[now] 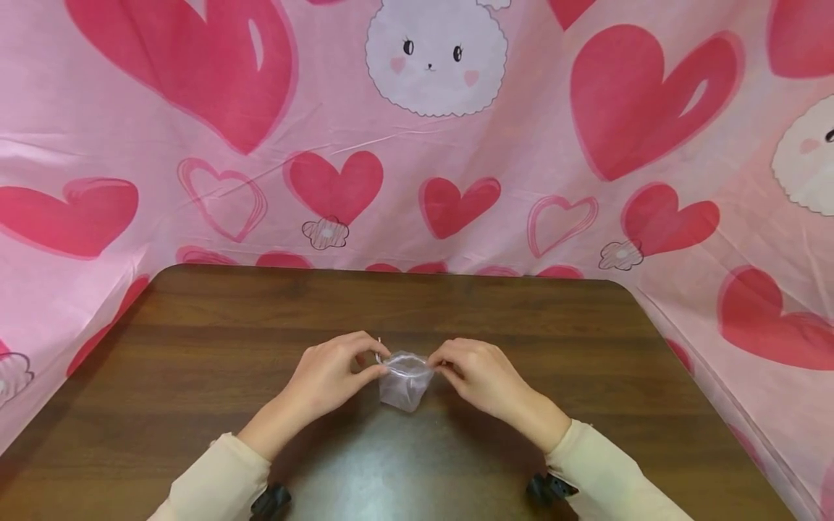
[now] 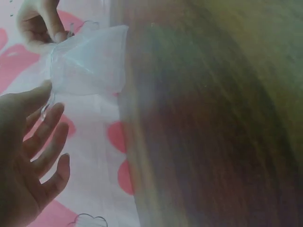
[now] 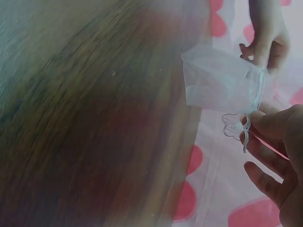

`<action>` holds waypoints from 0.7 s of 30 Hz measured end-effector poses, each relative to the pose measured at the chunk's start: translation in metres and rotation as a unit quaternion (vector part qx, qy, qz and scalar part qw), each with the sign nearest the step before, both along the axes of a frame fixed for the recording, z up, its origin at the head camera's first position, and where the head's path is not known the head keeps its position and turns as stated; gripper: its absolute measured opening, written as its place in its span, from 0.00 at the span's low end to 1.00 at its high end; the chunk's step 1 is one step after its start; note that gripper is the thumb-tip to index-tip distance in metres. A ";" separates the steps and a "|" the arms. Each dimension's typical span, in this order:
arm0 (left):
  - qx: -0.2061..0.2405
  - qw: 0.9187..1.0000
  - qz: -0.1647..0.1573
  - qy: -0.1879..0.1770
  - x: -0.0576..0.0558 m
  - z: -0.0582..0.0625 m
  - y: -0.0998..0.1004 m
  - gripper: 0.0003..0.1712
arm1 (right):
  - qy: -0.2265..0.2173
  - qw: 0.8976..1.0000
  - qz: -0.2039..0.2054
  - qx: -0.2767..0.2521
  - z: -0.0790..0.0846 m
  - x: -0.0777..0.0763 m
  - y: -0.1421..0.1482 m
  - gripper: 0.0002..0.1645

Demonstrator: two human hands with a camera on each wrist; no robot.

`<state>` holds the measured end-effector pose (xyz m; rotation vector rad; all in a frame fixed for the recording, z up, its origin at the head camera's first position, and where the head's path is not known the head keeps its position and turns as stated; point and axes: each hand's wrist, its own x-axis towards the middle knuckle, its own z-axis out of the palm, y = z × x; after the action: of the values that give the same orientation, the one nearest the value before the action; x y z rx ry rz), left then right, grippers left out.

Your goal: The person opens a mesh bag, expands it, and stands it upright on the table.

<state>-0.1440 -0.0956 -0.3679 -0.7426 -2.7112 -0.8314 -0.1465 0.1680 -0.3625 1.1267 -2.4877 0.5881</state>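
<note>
A small sheer white drawstring pouch (image 1: pixel 405 391) is held up between the two hands, its mouth facing up and spread. My left hand (image 1: pixel 335 373) pinches the left edge of the mouth between thumb and forefinger. At the opposite edge, my right hand (image 1: pixel 476 376) has its own pinch on the rim. In the right wrist view a short looped cord (image 3: pixel 245 135) sticks out beside the right fingertips. The left wrist view shows the pouch (image 2: pixel 92 64) in side view, its thin fabric see-through; no contents show inside. The left hand's other fingers fan out loosely.
The hands work over a dark brown wooden table (image 1: pixel 260 307) with rounded far corners. Behind it and along both sides hangs a pink cloth (image 1: pixel 404 152) with hearts and fluffy white faces. Dark wrist devices (image 1: pixel 270 499) show near both cream sleeves (image 1: pixel 221 470).
</note>
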 end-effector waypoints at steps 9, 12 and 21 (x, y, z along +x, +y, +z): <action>-0.030 0.999 -0.001 -0.038 -0.009 0.006 0.002 0.06 | 0.006 0.999 0.019 0.042 0.002 -0.004 0.001 0.09; -0.049 0.997 -0.010 -0.063 -0.015 0.007 0.004 0.05 | 0.004 0.998 0.027 0.048 0.002 -0.006 0.001 0.09; -0.082 0.991 -0.045 -0.099 -0.026 0.016 0.007 0.05 | -0.042 0.998 0.018 0.036 0.007 -0.008 -0.002 0.06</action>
<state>-0.1699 -0.0887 -0.3521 -0.8630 -2.9714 -0.7447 -0.1541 0.1663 -0.3555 1.1990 -2.5845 0.5707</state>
